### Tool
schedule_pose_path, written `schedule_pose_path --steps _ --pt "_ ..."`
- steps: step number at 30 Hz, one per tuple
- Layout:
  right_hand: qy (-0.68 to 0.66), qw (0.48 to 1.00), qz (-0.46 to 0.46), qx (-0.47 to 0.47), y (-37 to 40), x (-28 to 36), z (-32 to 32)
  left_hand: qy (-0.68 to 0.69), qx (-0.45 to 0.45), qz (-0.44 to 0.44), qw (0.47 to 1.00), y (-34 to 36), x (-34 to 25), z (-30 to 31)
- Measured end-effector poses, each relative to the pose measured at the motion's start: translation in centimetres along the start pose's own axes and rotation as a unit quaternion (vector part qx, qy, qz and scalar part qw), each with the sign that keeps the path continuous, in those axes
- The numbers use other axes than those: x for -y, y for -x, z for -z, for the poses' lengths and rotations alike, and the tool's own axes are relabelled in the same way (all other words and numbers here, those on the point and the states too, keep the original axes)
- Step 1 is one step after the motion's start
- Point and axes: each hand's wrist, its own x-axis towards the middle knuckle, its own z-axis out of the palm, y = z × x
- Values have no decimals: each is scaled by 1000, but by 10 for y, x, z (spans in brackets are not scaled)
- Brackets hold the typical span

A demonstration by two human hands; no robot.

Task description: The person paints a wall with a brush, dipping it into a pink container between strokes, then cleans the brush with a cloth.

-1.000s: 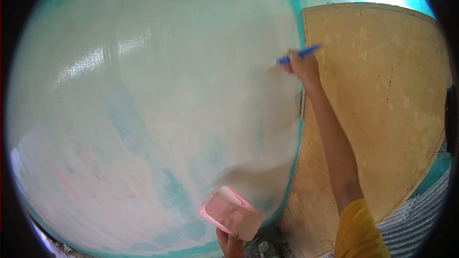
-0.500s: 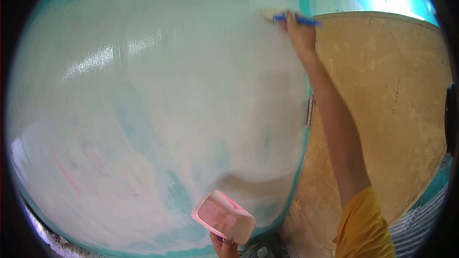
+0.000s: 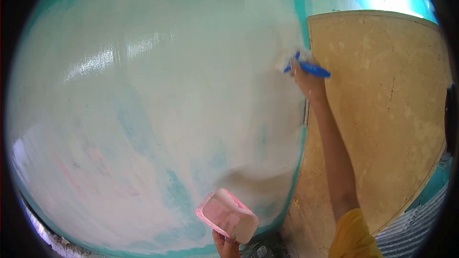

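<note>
My right hand (image 3: 310, 83) is closed around the blue handle of a paintbrush (image 3: 314, 70). The brush's pale bristles are blurred and lie against the wall (image 3: 210, 100), close to its right edge. Whitish paint covers most of this wall, with turquoise showing through in patches and along the borders. Low in the view, my left hand (image 3: 226, 246) grips a pink plastic tub (image 3: 203, 214) from below. The tub is tilted toward me, and pinkish-white paint coats its inside.
A tan wooden panel (image 3: 377, 110) stands right of the painted wall, beside my right arm. Grey corrugated sheeting (image 3: 411, 224) shows at lower right. A clear plastic object (image 3: 262, 252) lies below the tub. Bright light enters at upper right.
My right hand and the paintbrush have moved down and slightly right along the wall. The tub in my left hand has shifted only a little to the right.
</note>
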Motion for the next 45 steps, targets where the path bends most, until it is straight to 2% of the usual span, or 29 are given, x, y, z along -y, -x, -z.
schedule_pose_path --steps 1,2,4,6,7,9,11,13,15,17,19,21,23,24,25,28,29,30,31,32,33,34,35,36,38,40,42,44,45 --pt "-26 996 73 -44 -13 13 4 -1 -3 -3 1000 2 2 -4" --pt "-52 984 145 -88 -27 28 10 17 -45 6 999 4 4 -9" --pt "4 981 179 -75 -71 41 17 34 -91 10 995 5 12 -16" --pt "46 957 264 -114 -101 59 20 20 -116 4 993 6 20 -16" --pt "42 958 262 -112 -110 64 24 16 -120 3 993 7 22 -17" --pt "-27 962 269 -31 -126 69 27 -4 -84 -29 996 8 25 -21" --pt "-43 952 303 -16 -124 60 20 -19 -101 -16 995 8 25 -22" --pt "152 933 313 -91 -90 53 4 -27 -106 4 994 0 17 -16" --pt "110 944 303 -76 -60 29 -2 -27 -105 -20 994 0 6 -20" --pt "125 958 215 140 -32 22 2 -32 -75 -13 997 -2 4 -11" --pt "134 956 205 161 -18 23 3 -36 -48 -8 998 -5 10 -3" --pt "142 953 197 180 -13 45 13 -27 -87 -4 996 -6 25 5" --pt "206 913 183 301 -19 93 36 -14 -72 -16 997 -8 25 0" --pt "205 913 184 301 -29 93 34 -2 -59 -28 998 -7 24 -1" --pt "207 904 229 296 -47 94 31 -2 -60 -29 998 -6 22 -2" --pt "234 881 329 245 -98 107 27 -4 -86 -1 996 -3 14 -12" --pt "210 871 376 235 -129 105 19 -14 -67 -29 997 -3 9 -17" --pt "197 884 372 201 -144 114 19 -26 -48 -55 997 -3 7 -19" --pt "163 889 403 141 -163 117 14 -29 -50 -55 997 -4 8 -20" --pt "206 911 353 61 -175 127 17 -32 -88 -45 995 -3 11 -21" --pt "66 902 425 37 -162 135 23 -37 -128 -34 991 0 11 -24" --pt "101 902 414 -74 -161 132 14 -40 -133 -31 990 2 9 -24" --pt "136 889 398 -183 -158 130 5 19 -107 -17 994 3 6 -26" --pt "135 891 395 -177 -168 116 -1 77 -81 -2 994 5 1 -29" --pt "48 910 410 -51 -189 85 -6 77 -82 7 994 5 -3 -33" --pt "54 947 314 47 -94 75 0 79 -78 16 994 5 -2 -29" --pt "104 933 343 27 -41 30 -18 83 -72 23 994 4 -2 -17" --pt "191 917 274 218 17 30 -14 107 -60 35 992 3 -3 -8" --pt "140 921 251 264 44 29 -12 130 -46 40 990 4 -4 -7"
